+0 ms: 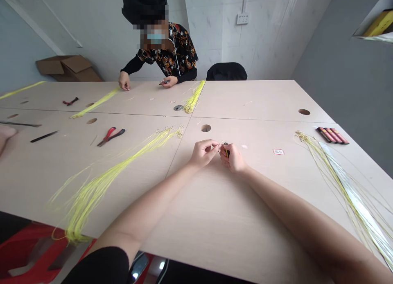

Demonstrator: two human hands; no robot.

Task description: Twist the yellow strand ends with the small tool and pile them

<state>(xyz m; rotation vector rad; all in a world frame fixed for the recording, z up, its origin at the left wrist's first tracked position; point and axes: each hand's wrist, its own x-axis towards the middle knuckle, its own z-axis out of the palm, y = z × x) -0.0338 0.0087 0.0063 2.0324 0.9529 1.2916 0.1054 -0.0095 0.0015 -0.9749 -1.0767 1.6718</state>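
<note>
My left hand [204, 153] is closed in a pinch just above the table, its fingertips almost touching my right hand. A thin strand, too fine to make out clearly, seems to be between them. My right hand [236, 160] is wrapped round a small dark object with a yellow part, which looks like a lighter [227, 152]; most of it is hidden by the fingers. To the left lies a long bundle of yellow strings [123, 165] with small gold-coloured ends. Another bundle of strings [331, 171], partly over a pale strip, stretches along the right side.
Red-and-black pliers [110, 136] and a black pen-like tool [44, 136] lie left. Several dark, pink-labelled sticks [333, 135] lie right, and a small label [278, 152] nearer. Across the table [245, 235] a masked co-worker [181, 50] handles yellow strings [98, 102]. Cable holes [206, 128] pierce the tabletop.
</note>
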